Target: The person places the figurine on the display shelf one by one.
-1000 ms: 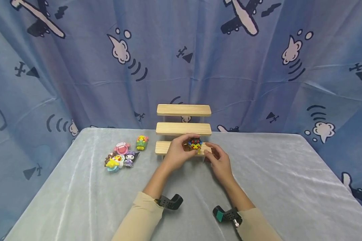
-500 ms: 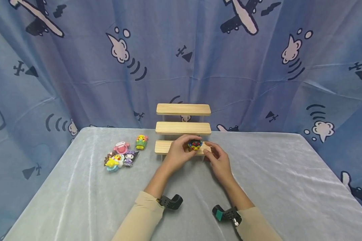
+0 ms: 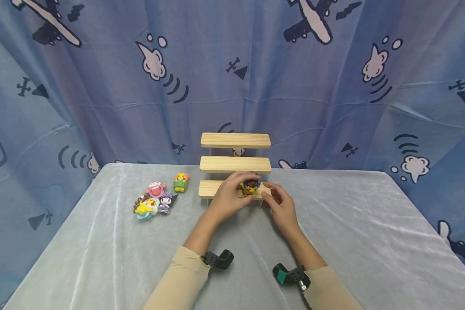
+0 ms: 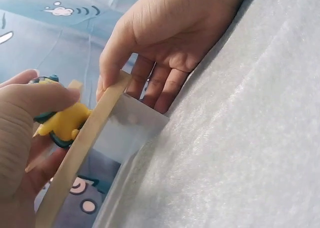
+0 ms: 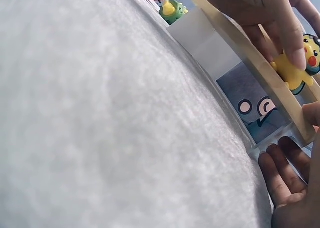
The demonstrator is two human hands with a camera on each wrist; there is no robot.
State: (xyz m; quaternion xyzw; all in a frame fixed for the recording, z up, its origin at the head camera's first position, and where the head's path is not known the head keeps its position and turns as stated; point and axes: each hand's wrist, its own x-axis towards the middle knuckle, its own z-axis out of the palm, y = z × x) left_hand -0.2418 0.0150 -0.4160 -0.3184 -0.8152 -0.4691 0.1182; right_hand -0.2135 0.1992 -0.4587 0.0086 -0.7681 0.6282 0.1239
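Observation:
My left hand [image 3: 229, 193] pinches a small yellow toy figurine [image 3: 251, 187] with a dark hood between thumb and fingers. The figurine is at the right half of the lowest step [image 3: 209, 189] of a three-tier wooden display stand. In the left wrist view, its yellow body [image 4: 67, 123] is upright against the step's front edge; whether its base bears on the wood cannot be told. My right hand [image 3: 283, 209] grips the right end of that same step, thumb in front. In the right wrist view, its other fingers [image 5: 282, 170] curl beside the clear side support.
Left of the stand lies a cluster of toy figurines [image 3: 165, 203], pink, yellow and purple among them. A green and yellow figurine [image 3: 181, 182] stands apart, nearer the stand. Two higher steps [image 3: 235, 164] rise behind, before a blue patterned curtain [image 3: 314, 107].
Within my left hand the figurine has tipped forward, then back a little, staying over the lowest step. My right hand keeps its place on the step's end.

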